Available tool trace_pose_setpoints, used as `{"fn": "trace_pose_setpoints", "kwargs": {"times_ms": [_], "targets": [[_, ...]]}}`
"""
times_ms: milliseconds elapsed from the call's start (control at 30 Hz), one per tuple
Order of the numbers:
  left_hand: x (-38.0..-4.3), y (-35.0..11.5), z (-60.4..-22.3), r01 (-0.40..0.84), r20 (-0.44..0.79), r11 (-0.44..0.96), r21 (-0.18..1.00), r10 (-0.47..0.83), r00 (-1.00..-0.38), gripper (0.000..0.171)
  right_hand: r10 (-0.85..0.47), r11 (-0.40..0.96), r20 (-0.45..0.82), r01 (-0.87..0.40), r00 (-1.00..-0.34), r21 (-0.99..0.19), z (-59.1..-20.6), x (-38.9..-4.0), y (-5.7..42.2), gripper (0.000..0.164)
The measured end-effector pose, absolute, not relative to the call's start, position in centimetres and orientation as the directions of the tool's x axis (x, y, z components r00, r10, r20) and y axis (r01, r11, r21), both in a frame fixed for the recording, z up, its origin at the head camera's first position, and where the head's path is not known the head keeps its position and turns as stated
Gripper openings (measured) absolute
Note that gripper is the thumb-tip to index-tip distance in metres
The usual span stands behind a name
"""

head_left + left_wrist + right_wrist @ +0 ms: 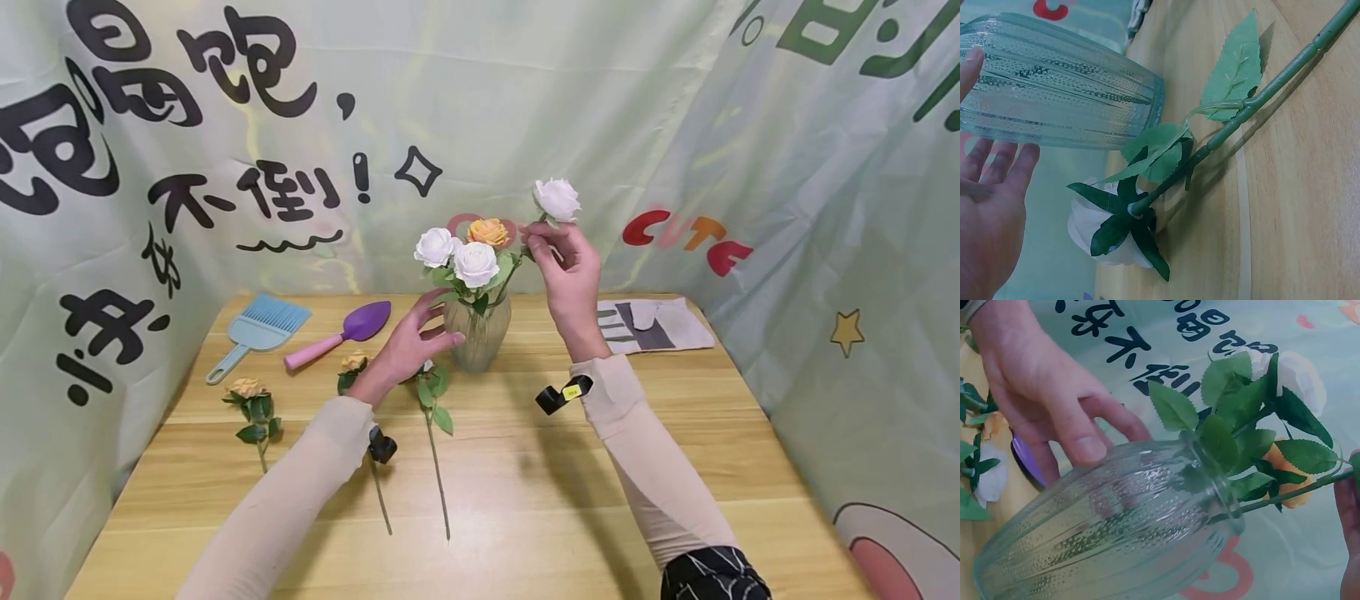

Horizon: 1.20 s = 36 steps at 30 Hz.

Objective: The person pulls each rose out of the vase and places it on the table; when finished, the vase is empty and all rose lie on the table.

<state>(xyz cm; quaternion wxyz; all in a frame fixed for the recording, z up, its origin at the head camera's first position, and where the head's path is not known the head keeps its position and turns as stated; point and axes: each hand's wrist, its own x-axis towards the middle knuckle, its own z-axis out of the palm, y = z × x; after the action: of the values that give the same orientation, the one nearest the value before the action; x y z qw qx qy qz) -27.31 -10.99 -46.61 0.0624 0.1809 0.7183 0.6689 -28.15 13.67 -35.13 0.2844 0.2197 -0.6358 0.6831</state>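
A ribbed clear glass vase (477, 333) stands upright on the table, holding two white roses (476, 264) and an orange rose (488, 232) with green leaves. My left hand (405, 346) holds the vase loosely from the left, thumb in front and fingers reaching behind the glass. With thumb and fingers, my right hand (566, 271) pinches another white rose (557, 201) just below its bloom, above and right of the vase. Its green stem (1297, 490) slants down into the vase mouth. A further white rose (1110, 231) lies on the table beside the vase, its bloom mostly hidden in the head view.
Two orange roses (246, 388) lie at the left, one partly behind my left forearm. Behind them are a blue dustpan with brush (268, 323) and a purple trowel with pink handle (341, 335). Work gloves (660, 323) lie back right. Printed curtains (480, 108) enclose the table.
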Motion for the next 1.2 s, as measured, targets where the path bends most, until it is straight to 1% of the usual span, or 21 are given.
{"fn": "trace_pose_setpoints", "kwargs": {"times_ms": [100,167,400,500,700,800,867,933,1067,1200], "targets": [[-27.2,-11.1,-46.6,0.181,0.156,0.04,0.983,0.343,-0.926,0.083,0.145,-0.057,0.665,-0.677,-0.733,-0.734,-34.9,-28.3,13.8,0.011],[-27.2,-11.1,-46.6,0.181,0.155,0.042,0.983,0.346,-0.925,0.083,0.177,-0.082,0.663,-0.682,-0.728,-0.727,-34.4,-28.3,14.0,0.013],[-27.2,-11.3,-46.3,0.168,0.14,0.05,0.985,0.35,-0.926,0.084,0.24,-0.119,0.698,-0.734,-0.675,-0.669,-31.7,-28.2,14.9,0.015],[-27.2,-11.3,-46.4,0.173,0.144,0.05,0.984,0.35,-0.925,0.084,0.28,-0.163,0.696,-0.747,-0.661,-0.644,-30.1,-27.9,15.6,0.017],[-27.3,-11.1,-46.5,0.17,0.144,0.048,0.984,0.346,-0.927,0.084,0.456,-0.318,0.623,-0.77,-0.636,-0.553,-27.0,-26.9,18.4,0.017],[-27.3,-11.0,-46.5,0.165,0.138,0.051,0.985,0.343,-0.929,0.084,0.488,-0.369,0.601,-0.773,-0.634,-0.516,-26.4,-26.2,20.0,0.016],[-27.3,-11.1,-46.5,0.16,0.133,0.054,0.986,0.341,-0.931,0.085,0.468,-0.377,0.603,-0.763,-0.647,-0.525,-26.8,-25.6,20.9,0.016],[-27.2,-11.1,-46.5,0.158,0.131,0.052,0.986,0.341,-0.931,0.085,0.419,-0.36,0.619,-0.748,-0.664,-0.558,-27.7,-25.1,21.7,0.018],[-27.2,-11.1,-46.5,0.158,0.131,0.05,0.986,0.344,-0.93,0.085,0.282,-0.274,0.639,-0.698,-0.716,-0.661,-30.6,-24.2,23.0,0.018],[-27.2,-11.1,-46.4,0.164,0.137,0.05,0.985,0.345,-0.928,0.085,0.133,-0.189,0.554,-0.57,-0.822,-0.8,-34.3,-23.0,24.2,0.018]]}}
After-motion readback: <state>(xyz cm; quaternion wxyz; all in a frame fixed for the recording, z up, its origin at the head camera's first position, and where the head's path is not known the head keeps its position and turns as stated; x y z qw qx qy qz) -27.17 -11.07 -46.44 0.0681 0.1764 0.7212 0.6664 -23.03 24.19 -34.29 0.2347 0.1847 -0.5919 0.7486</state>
